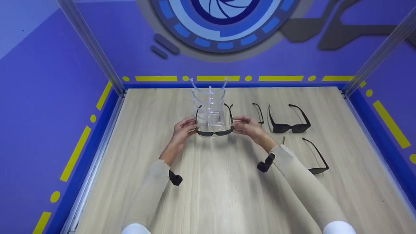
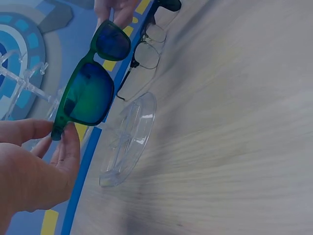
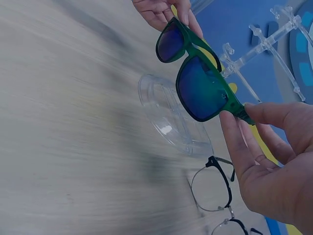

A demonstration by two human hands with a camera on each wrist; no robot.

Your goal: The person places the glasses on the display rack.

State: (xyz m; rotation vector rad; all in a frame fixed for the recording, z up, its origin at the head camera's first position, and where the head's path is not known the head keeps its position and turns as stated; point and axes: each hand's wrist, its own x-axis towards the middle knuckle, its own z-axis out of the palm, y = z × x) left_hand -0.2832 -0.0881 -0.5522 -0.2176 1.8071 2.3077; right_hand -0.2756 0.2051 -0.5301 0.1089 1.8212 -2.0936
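Note:
Green-framed sunglasses [image 1: 205,133] with blue-green mirrored lenses are held level, temples pointing away, just in front of a clear plastic tiered display stand [image 1: 210,97]. My left hand [image 1: 183,130] pinches the left side near the hinge between thumb and fingers. On the opposite side my right hand [image 1: 250,127] pinches the other hinge the same way. In the right wrist view the sunglasses [image 3: 200,93] hang above the stand's rounded base [image 3: 166,112], apart from the table. The stand's upper arms hold no glasses.
Right of the stand lie half-rim eyeglasses [image 3: 211,161], partly hidden by my right hand in the head view. Beside them rest dark sunglasses [image 1: 291,128]. Another dark pair [image 1: 320,169] lies nearer, partly behind my right sleeve. Blue-purple panels [image 1: 107,42] border the wooden table [image 1: 214,195].

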